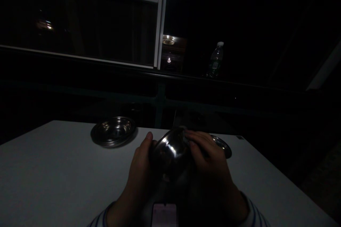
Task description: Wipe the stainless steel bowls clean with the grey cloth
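A shiny metal bowl [170, 152] is tilted on its side above the table, its rounded outside toward me. My left hand [141, 159] grips it by the left side, thumb up along the rim. My right hand [209, 150] presses bent fingers against the bowl's upper right. Under those fingertips shows a small greyish, textured patch [185, 138], too dark to name. Behind my right hand lies a metal dish [222, 145], partly hidden. To the left, several nested metal bowls [113, 133] stand on the table.
The white table [66, 177] fills the lower view. A phone [164, 214] with a lit screen is at the near edge of view. Beyond the table, a plastic bottle [215, 60] stands on a ledge by the window frame [160, 21]. The surroundings are very dark.
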Demonstrator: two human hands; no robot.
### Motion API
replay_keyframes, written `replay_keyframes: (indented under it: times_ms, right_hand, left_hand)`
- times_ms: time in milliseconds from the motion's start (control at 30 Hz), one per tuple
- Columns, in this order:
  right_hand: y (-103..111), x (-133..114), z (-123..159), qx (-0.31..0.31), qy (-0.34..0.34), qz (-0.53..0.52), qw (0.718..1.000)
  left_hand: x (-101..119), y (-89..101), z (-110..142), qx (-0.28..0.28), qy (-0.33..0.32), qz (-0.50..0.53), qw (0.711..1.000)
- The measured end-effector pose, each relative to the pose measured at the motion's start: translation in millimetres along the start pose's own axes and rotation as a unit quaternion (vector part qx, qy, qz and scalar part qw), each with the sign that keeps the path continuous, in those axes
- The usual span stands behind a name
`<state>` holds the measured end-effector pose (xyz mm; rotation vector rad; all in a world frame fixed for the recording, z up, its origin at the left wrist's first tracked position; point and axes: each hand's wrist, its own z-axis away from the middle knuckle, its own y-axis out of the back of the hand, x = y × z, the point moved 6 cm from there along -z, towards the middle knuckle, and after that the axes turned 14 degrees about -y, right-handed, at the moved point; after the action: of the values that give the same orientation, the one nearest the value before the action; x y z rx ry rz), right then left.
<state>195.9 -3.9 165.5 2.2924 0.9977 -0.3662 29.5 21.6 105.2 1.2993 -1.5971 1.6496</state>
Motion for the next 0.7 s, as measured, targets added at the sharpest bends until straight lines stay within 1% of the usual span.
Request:
replay_keyframes:
  times_ms: [133,300,400,467,600,700]
  right_hand:
    - [-6,-12,5,-0.005,0.06,0.011,0.998]
    - [-15,-24,11,-0.013,0.102,0.051,0.993]
    - [-20,-29,15,-0.019,0.133,0.087,0.987]
    - [-24,-30,17,-0.022,0.148,0.109,0.983]
    - [-30,-30,21,-0.021,0.155,0.123,0.98]
    - [-35,-34,26,-0.009,0.179,0.121,0.976]
  left_hand:
    - [1,-9.5,3,-0.052,0.003,-0.01,0.999]
    - [5,-13.6,5,-0.062,-0.003,-0.016,0.998]
    - [4,-14.9,3,-0.078,-0.008,-0.015,0.997]
    - [2,-14.4,3,-0.073,0.002,-0.011,0.997]
    - [-1,-15.6,5,-0.055,0.041,0.011,0.998]
    - [1,-17.0,6,-0.038,0.047,0.03,0.998]
